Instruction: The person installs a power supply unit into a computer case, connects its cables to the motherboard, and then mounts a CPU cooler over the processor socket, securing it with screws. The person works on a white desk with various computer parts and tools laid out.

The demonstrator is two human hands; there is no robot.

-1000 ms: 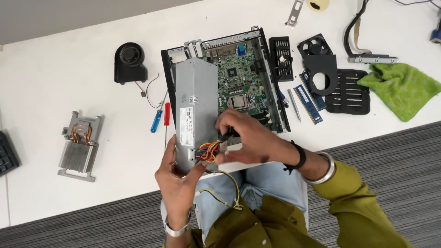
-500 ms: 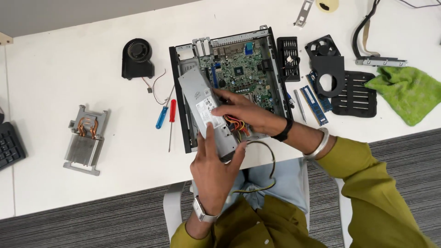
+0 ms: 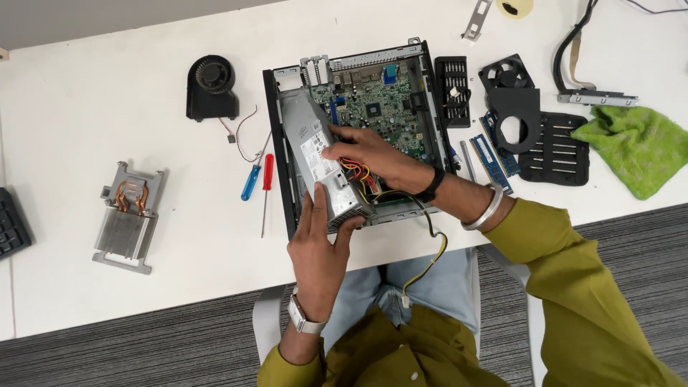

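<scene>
An open small computer case (image 3: 283,158) lies on the white table, its green motherboard (image 3: 380,115) exposed. A long grey power supply (image 3: 309,147) rests along the case's left side, tilted slightly. My left hand (image 3: 315,247) cups the near end of the power supply from below. My right hand (image 3: 369,154) lies on the supply's right side, fingers at its label, over a bundle of red, yellow and black wires (image 3: 358,175). A yellow and black cable (image 3: 426,261) hangs off the table edge to my lap.
Left of the case lie a blue screwdriver (image 3: 251,183), a red screwdriver (image 3: 266,175), a black blower fan (image 3: 212,87) and a finned heatsink (image 3: 127,218). To the right are a bit set (image 3: 453,82), memory sticks (image 3: 494,154), a black fan shroud (image 3: 512,97) and a green cloth (image 3: 634,147).
The power supply has swung from lying across the case toward its left side. My left hand slid to its near end; my right hand moved up onto its side.
</scene>
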